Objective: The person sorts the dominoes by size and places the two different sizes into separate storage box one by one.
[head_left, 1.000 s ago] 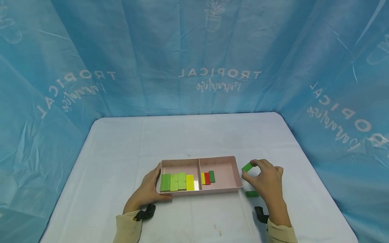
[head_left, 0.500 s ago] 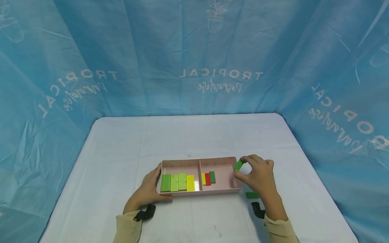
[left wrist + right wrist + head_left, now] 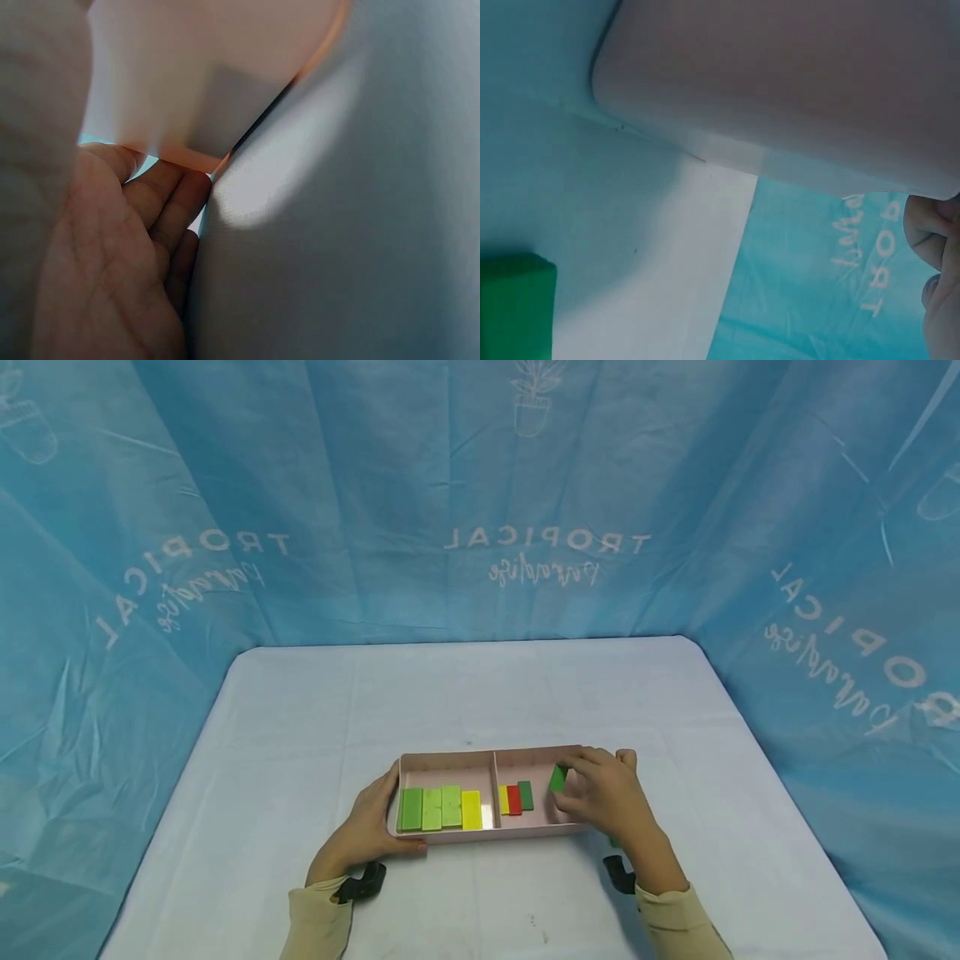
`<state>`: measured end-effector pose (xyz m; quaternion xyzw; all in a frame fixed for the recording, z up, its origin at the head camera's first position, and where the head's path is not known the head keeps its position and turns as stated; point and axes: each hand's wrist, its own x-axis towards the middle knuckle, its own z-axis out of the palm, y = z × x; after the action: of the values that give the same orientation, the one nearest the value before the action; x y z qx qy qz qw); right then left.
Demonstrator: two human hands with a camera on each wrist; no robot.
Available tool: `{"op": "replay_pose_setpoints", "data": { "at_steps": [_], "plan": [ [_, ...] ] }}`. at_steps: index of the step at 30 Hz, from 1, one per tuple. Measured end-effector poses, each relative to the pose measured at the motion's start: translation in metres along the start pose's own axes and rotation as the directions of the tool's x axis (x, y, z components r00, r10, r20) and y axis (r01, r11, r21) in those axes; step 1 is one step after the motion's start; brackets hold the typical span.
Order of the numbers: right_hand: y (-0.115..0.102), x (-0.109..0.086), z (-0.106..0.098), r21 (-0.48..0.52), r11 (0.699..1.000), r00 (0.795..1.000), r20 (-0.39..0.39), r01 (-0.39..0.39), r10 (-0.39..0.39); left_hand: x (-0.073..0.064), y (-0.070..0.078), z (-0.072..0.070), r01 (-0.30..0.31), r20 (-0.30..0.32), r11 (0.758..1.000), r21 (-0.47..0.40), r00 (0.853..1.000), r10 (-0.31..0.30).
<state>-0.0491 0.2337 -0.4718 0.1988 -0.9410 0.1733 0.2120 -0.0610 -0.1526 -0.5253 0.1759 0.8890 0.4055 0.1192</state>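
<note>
A pink box [image 3: 531, 832] with two compartments lies on the white table. My left hand [image 3: 367, 822] grips its left end, thumb along the front wall; the left wrist view shows fingers [image 3: 169, 195] against the box wall. Over the right compartment, my right hand [image 3: 603, 793] pinches a green block [image 3: 557, 778] between thumb and fingers, tilted and above the floor. Beside it in that compartment lie a dark green block [image 3: 526, 796], a red block [image 3: 513, 800] and a yellow block [image 3: 503, 800]. The right wrist view shows the box's outer wall [image 3: 780, 82], not the held block.
Several light green blocks [image 3: 431, 810] and a yellow block [image 3: 471, 810] line the left compartment. Another green block [image 3: 517, 307] lies on the table by the box's right end, mostly hidden by my right hand in the head view. Blue printed cloth [image 3: 480, 527] surrounds the table.
My right hand has moved left with the green block, from outside the box's right end to over the right compartment. My left hand has kept its grip on the box.
</note>
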Motion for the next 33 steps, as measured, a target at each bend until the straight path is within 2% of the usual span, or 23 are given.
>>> {"op": "replay_pose_setpoints", "data": {
  "at_steps": [9,18,23,33],
  "plan": [
    [-0.002,0.004,0.004,-0.018,1.0,0.989,0.145,0.004,-0.001,0.001,0.0,-0.001,-0.005,0.0,1.0,0.002,1.0,0.005],
    [-0.004,0.013,0.014,-0.073,0.995,0.973,0.224,0.067,-0.049,0.0,-0.001,-0.001,-0.004,-0.001,1.0,0.0,1.0,0.004],
    [-0.006,0.019,0.016,-0.08,0.994,0.967,0.249,0.071,-0.049,0.001,-0.001,-0.001,0.005,0.002,1.0,0.007,1.0,-0.005],
    [-0.003,0.021,0.029,-0.085,0.993,0.95,0.31,0.076,-0.046,0.0,-0.002,0.001,-0.015,-0.009,1.0,-0.014,1.0,0.015]
  ]
}}
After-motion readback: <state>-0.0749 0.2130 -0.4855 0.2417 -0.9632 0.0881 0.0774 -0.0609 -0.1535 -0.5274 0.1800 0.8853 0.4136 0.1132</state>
